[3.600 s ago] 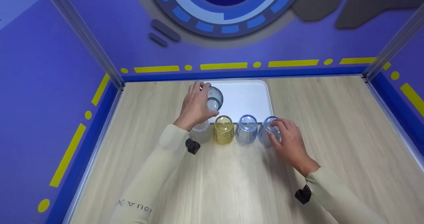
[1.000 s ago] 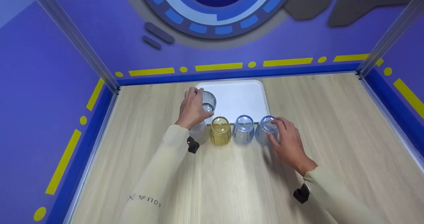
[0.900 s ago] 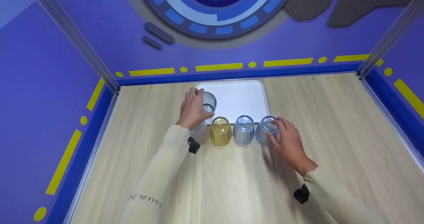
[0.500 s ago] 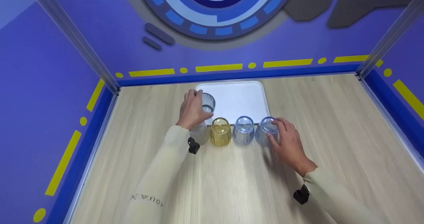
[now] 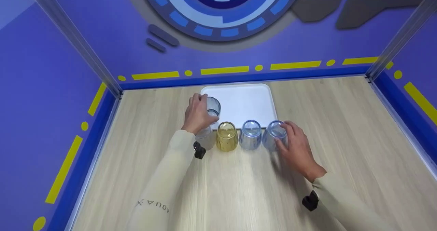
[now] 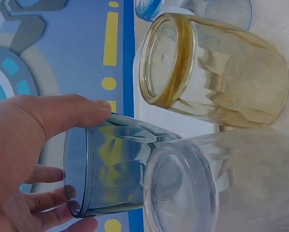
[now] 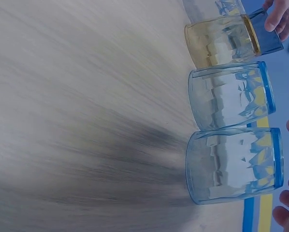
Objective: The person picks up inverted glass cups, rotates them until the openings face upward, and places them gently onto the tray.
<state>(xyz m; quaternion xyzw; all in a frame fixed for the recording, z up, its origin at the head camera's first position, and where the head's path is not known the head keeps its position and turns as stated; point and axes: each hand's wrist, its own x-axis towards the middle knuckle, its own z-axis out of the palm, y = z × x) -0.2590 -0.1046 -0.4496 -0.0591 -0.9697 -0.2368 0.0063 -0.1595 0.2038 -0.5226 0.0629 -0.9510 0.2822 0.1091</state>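
At the left end of the white tray (image 5: 244, 101), my left hand (image 5: 197, 114) grips a grey-blue glass (image 6: 122, 169) near its upper end, thumb on one side and fingers on the other. That glass has its wider end up. My right hand (image 5: 297, 145) curves loosely beside the rightmost blue glass (image 7: 234, 166); in the right wrist view its fingertips lie around the base end. A second blue glass (image 5: 251, 135), a yellow glass (image 5: 227, 137) and a clear glass (image 6: 241, 183) complete the upside-down row. My left wrist partly hides the clear one in the head view.
The row stands along the tray's near edge on a wood-grain table (image 5: 235, 190). Purple-blue panels with yellow marks (image 5: 224, 69) enclose the back and sides. A small black wrist camera (image 5: 310, 201) sits by the right sleeve, another (image 5: 199, 150) by the left.
Compared with 3.6 s ago, my left hand and the grey-blue glass sit slightly lower and further left over the tray. The head view has shifted a little. My right hand and the row look unchanged.
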